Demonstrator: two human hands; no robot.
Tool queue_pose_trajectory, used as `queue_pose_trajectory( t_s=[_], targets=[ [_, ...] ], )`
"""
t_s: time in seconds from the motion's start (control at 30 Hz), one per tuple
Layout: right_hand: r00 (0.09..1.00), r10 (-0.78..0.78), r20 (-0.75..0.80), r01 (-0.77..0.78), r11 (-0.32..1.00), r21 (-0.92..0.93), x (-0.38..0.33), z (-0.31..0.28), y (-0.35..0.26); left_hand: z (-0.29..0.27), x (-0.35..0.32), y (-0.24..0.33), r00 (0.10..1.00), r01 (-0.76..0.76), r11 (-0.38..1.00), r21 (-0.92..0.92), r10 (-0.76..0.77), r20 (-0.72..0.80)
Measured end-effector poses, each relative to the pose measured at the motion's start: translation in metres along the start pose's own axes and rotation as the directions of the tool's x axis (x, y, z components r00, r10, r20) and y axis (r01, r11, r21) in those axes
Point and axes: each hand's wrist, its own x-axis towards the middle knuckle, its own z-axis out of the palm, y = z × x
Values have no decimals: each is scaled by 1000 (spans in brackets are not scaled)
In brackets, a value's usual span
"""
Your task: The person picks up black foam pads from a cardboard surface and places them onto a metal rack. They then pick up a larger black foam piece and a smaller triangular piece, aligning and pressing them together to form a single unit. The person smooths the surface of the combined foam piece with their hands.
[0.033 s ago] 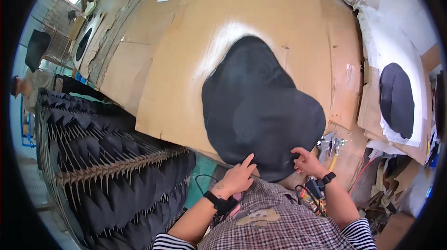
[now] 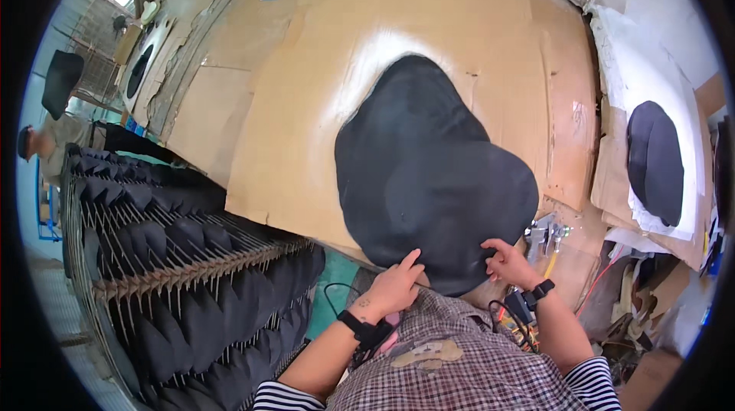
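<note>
- Here's the black sheet (image 2: 413,158), lying flat in the middle of the cardboard-covered desk (image 2: 287,135), a broad two-lobed shape with its near end reaching toward the person's checked apron (image 2: 467,346).
- Left hand (image 2: 392,288) at the sheet's near edge, index finger stretched out over the black surface, the other fingers curled back!
- Right hand (image 2: 507,265) works the near right edge, index finger bent onto the rim, palm off the sheet.
- The two hands sit apart, a stretch of the sheet between them; whether either one pinches the edge, one cannot tell.
- Just beyond the right hand, a metal spray gun (image 2: 545,233) lies beside the sheet, a yellow hose (image 2: 548,267) below it.
- Pale white haze spreads over the cardboard around the sheet's far end.
- Over on the right, a smaller black piece (image 2: 655,164) rests on white paper (image 2: 616,51).
- On the left stands a rack (image 2: 191,273) packed with rows of dark pieces (image 2: 172,342), and far behind it, another person (image 2: 70,134).
</note>
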Motion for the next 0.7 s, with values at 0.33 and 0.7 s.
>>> queue_pose_trajectory(
  t_s=[0.33, 0.7],
  targets=[
    [999, 38, -23, -38, 999, -17, -1, -2, -17, -10, 40, -21, 913, 120, 892, 436, 73, -402],
    [737, -628, -250, 280, 620, -733, 11, 26, -54, 0, 55, -14, 909, 133, 880, 456, 75, -410]
  ],
)
